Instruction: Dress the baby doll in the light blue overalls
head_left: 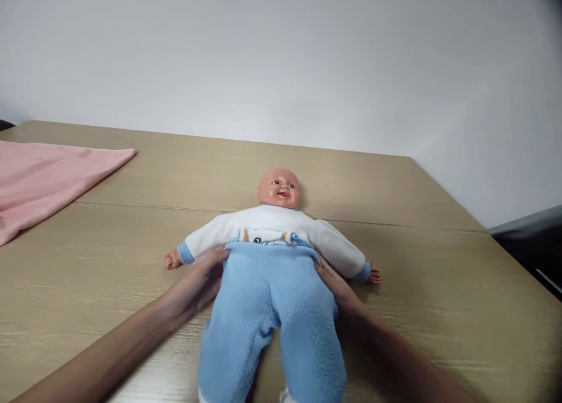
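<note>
Both grips, left hand and right hand, are lying open-fingered against the waist of the blue trousers on the doll lying on the table.

Doll: glossy smooth plastic head; matt fleecy blue trousers, napped; white fleece top. Table: matt wood-grain surface, pale. Pink cloth: soft, matt, smooth weave.

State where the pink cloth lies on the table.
In the head view the pink cloth lies flat at the far left of the wooden table, apart from the doll and both hands.
</note>
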`<state>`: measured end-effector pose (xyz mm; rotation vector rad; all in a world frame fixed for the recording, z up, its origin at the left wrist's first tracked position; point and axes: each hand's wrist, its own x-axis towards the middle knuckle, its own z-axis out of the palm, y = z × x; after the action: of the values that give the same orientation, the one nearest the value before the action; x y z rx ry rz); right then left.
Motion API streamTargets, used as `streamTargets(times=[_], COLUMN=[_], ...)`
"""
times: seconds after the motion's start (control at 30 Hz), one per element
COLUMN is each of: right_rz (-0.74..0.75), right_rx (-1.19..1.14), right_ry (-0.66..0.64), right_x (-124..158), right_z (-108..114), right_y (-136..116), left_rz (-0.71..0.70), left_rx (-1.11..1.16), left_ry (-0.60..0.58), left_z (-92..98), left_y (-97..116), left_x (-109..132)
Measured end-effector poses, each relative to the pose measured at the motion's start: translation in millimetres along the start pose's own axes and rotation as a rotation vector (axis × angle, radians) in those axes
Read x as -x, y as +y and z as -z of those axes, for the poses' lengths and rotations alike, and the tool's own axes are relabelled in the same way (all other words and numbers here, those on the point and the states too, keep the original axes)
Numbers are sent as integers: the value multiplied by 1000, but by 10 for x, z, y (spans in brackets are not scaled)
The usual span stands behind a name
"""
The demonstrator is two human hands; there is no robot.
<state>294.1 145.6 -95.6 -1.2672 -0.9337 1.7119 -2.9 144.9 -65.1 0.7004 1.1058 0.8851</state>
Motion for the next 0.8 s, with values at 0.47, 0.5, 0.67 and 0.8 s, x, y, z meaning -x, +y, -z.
streamTargets(times=[0.47, 0.5, 0.67, 0.8], right_rz=[446, 419, 348, 368], right_rx=[658, 640, 413, 436], right_ry=[81, 42, 25, 184], right_x=[80, 55, -80, -203], right_z=[-2, -41, -81, -35], right_y=[-403, -456, -555, -450], left_rz=[-352, -352, -285, -207], left_rx=[-363, -352, -167, -126], left_ry=[-153, -166, -175, -236], left_z=[251, 220, 161, 233], left_y=[38, 76, 140, -12], left_x=[-40, -42, -186, -346])
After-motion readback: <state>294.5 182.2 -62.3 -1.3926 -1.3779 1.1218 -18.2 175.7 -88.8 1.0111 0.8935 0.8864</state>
